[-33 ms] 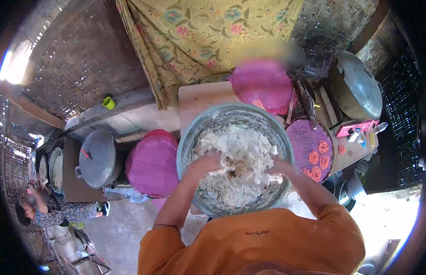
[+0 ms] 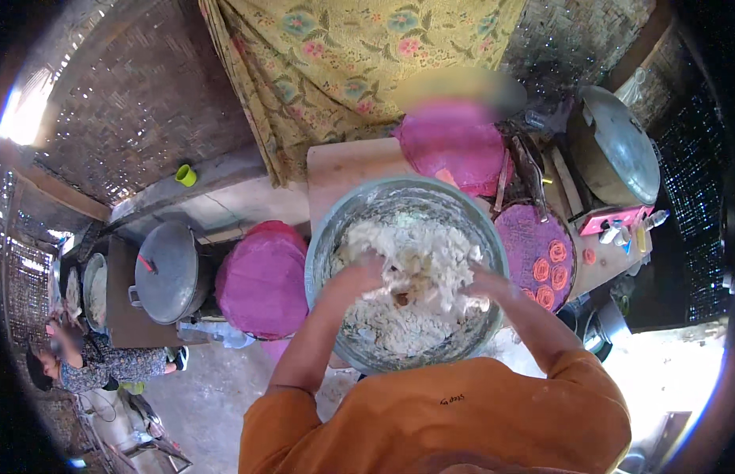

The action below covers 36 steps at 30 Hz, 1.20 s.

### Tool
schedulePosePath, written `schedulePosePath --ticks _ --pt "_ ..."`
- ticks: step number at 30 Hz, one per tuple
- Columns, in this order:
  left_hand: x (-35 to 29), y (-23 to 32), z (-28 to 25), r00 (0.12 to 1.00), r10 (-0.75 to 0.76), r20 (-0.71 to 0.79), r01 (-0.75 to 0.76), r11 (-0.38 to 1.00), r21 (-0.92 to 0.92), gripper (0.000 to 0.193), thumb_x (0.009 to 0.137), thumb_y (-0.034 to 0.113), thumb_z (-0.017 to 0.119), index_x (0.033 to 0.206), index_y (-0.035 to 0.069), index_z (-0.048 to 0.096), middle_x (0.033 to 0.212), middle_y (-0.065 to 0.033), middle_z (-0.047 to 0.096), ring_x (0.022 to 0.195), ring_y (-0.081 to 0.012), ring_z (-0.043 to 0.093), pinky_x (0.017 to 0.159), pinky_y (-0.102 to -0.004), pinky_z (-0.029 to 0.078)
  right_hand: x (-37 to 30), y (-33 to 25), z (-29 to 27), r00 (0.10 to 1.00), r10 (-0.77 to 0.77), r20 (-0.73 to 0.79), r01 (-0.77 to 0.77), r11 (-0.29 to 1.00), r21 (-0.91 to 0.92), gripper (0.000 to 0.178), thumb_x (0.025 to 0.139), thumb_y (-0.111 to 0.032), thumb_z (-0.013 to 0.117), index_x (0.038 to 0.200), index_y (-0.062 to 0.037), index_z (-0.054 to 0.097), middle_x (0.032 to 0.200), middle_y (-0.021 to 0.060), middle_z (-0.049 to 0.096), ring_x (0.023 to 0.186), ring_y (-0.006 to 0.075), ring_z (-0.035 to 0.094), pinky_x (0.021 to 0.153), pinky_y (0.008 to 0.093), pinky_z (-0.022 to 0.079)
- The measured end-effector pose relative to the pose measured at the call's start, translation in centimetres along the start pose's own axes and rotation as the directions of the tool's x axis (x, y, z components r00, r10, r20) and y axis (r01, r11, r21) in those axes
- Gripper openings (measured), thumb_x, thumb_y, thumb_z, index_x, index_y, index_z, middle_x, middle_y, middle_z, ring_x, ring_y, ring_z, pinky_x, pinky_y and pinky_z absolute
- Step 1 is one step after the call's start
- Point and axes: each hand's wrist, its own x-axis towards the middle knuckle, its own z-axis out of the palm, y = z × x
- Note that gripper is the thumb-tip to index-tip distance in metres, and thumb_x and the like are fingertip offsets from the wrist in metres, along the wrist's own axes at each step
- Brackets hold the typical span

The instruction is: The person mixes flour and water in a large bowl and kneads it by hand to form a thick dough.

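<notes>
A large round basin (image 2: 326, 207) with a grey-green rim stands in front of my body. It holds a rough, crumbly white dough (image 2: 419, 241) with a small brown patch near its middle. My left hand (image 2: 362, 272) reaches into the dough from the left side, its fingers blurred and partly sunk in it. From the right, my right hand (image 2: 484, 283) presses against the dough's edge, its fingers coated white and mostly hidden. Whether either hand is closed on dough does not show.
Pink-covered round trays (image 2: 261, 280) flank the basin. A purple tray (image 2: 533, 237) bears orange spiral pieces. A lidded pot (image 2: 168, 272) stands left, a big pan (image 2: 620, 146) on a pink stove (image 2: 620, 220) right. Another person (image 2: 107, 363) is at far left.
Both hands have shifted only slightly within the dough, and its loose top has changed shape a little.
</notes>
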Motion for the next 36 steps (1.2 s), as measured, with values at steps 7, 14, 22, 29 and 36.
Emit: schedulePosePath --ticks 7,14,22,29,36 --pt "6.0 -4.8 2.9 0.983 -0.045 -0.177 0.025 0.993 -0.112 0.024 0.067 0.019 0.046 0.079 0.000 0.054 0.080 -0.0191 0.052 0.078 -0.0300 0.051 0.070 -0.0352 0.040 11.6 4.7 3.9 0.973 0.132 -0.189 -0.157 0.979 -0.128 0.043 0.070 -0.024 0.049 0.108 -0.0069 0.039 0.107 0.0114 0.042 0.101 0.0228 0.036 0.088 0.0327 0.028" --pt "5.0 -5.0 1.2 0.973 -0.006 -0.232 -0.009 0.998 -0.063 0.015 0.062 0.004 0.045 0.073 -0.001 0.053 0.077 -0.0187 0.052 0.072 -0.0305 0.052 0.064 -0.0366 0.042 20.3 8.3 4.9 0.992 0.117 -0.039 -0.123 0.938 -0.323 0.053 0.065 -0.030 0.053 0.110 -0.0063 0.037 0.108 0.0135 0.040 0.102 0.0246 0.035 0.087 0.0331 0.029" --pt "7.2 -5.6 3.1 0.980 -0.045 -0.193 0.044 0.999 -0.012 0.016 0.064 0.008 0.048 0.077 0.001 0.053 0.079 -0.0189 0.052 0.075 -0.0322 0.051 0.064 -0.0364 0.042 19.4 2.7 8.6 0.985 -0.072 0.159 0.124 0.931 -0.342 0.064 0.060 -0.036 0.058 0.112 -0.0056 0.034 0.110 0.0159 0.037 0.103 0.0266 0.035 0.086 0.0337 0.031" --pt "8.3 -7.7 7.0 0.986 -0.028 -0.163 0.000 0.986 -0.168 0.035 0.071 0.031 0.045 0.091 0.002 0.051 0.090 -0.0210 0.050 0.087 -0.0315 0.047 0.078 -0.0363 0.036 7.5 1.0 9.3 0.919 -0.237 0.316 0.295 0.943 -0.151 0.074 0.055 -0.041 0.062 0.113 -0.0050 0.032 0.112 0.0179 0.035 0.104 0.0284 0.034 0.085 0.0342 0.032" --pt "2.6 -2.6 2.9 0.957 0.160 0.242 -0.162 0.987 -0.014 0.038 0.069 0.028 0.048 0.099 0.004 0.046 0.095 -0.0170 0.049 0.089 -0.0299 0.046 0.077 -0.0367 0.036 -2.3 1.8 3.5 0.947 -0.208 0.244 0.175 0.973 0.149 0.066 0.058 -0.039 0.060 0.109 -0.0035 0.039 0.107 0.0163 0.041 0.104 0.0264 0.034 0.084 0.0337 0.030"
